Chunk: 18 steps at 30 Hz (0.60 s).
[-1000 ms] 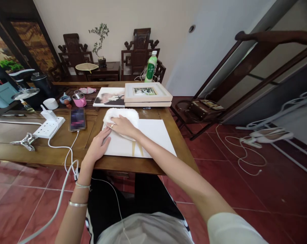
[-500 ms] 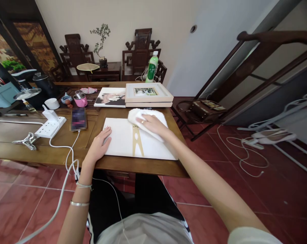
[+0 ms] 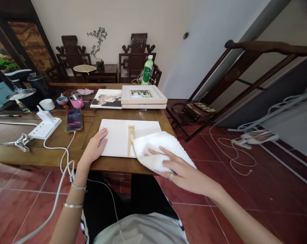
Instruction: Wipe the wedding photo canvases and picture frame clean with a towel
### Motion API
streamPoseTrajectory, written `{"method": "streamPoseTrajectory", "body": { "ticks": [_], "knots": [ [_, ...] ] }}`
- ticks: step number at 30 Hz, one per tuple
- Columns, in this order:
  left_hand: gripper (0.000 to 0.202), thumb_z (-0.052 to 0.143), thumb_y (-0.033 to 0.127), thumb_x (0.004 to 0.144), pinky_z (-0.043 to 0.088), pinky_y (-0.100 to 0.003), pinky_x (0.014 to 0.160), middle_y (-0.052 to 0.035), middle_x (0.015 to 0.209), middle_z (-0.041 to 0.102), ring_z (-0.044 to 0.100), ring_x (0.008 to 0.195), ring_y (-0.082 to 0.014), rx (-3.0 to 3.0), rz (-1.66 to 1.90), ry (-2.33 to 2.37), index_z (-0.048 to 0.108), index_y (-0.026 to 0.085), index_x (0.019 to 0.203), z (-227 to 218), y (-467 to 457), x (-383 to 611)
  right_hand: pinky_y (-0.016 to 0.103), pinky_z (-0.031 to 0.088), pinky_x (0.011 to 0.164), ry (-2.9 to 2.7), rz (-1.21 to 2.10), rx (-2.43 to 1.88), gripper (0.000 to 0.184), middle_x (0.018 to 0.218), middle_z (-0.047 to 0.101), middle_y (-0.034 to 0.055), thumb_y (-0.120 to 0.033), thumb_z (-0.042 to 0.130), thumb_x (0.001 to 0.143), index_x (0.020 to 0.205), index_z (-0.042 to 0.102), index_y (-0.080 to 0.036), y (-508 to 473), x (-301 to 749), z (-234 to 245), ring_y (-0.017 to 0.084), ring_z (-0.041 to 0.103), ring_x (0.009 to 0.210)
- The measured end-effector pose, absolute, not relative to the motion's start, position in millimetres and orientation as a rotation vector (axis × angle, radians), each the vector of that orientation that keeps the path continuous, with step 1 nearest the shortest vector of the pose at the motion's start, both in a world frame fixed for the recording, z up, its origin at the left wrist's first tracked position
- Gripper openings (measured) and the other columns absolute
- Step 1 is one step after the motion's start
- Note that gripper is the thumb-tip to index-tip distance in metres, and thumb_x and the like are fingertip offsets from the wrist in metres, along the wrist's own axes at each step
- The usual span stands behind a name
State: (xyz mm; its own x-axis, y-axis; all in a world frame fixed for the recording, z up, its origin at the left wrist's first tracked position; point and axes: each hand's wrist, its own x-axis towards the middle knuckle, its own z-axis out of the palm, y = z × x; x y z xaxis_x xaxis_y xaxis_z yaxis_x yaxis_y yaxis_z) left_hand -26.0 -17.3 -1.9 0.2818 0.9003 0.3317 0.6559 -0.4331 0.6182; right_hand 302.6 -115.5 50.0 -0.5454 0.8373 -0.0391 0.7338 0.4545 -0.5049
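A flat white panel [image 3: 115,138] lies on the wooden table close to its front edge. On its face is a long tan shape [image 3: 130,131], partly covered now; I cannot tell whether it is printed or attached. My left hand [image 3: 95,147] rests open on the panel's left edge, fingers stretched out. At the panel's right front corner, my right hand [image 3: 175,169] grips a fluffy white cloth [image 3: 156,144]. The cloth covers that corner and hangs past the table's front edge. Some of the right fingers are sunk into its folds.
Behind the panel lie framed pictures [image 3: 157,93] and a photo panel [image 3: 106,101]. A green bottle [image 3: 147,72] stands beyond. To the left are a phone [image 3: 74,119], a power strip [image 3: 45,128], a pink cup [image 3: 76,101] and cables. A dark wooden chair [image 3: 211,91] stands right.
My right hand has drawn the cloth from the panel's far right part toward me and to the right, down to the front corner. The left hand stays on the panel.
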Motion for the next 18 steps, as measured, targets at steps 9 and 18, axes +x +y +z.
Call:
{"method": "streamPoseTrajectory", "body": {
  "ticks": [9, 18],
  "knots": [
    [0.046, 0.045, 0.034, 0.092, 0.027, -0.042, 0.117, -0.0136, 0.143, 0.048, 0.041, 0.136, -0.0238, 2.182, 0.929, 1.419, 0.057, 0.01, 0.129, -1.6, -17.2, -27.1, 0.046, 0.027, 0.112, -2.393, 0.71, -1.442, 0.042, 0.129, 0.061, 0.011, -0.053, 0.041, 0.092, 0.098, 0.066, -0.02, -18.6, 297.3, 37.2, 0.031, 0.022, 0.143],
    [0.046, 0.045, 0.035, 0.092, 0.027, -0.042, 0.117, -0.0138, 0.143, 0.048, 0.04, 0.137, -0.0238, 2.187, 0.928, 1.433, 0.057, 0.01, 0.129, -1.0, -16.4, -28.4, 0.054, 0.021, 0.113, -2.184, 0.357, -1.506, 0.03, 0.117, 0.067, 0.0124, -0.031, 0.038, 0.097, 0.092, 0.064, -0.017, 7.4, 233.4, 27.5, 0.031, 0.044, 0.132]
  ]
}}
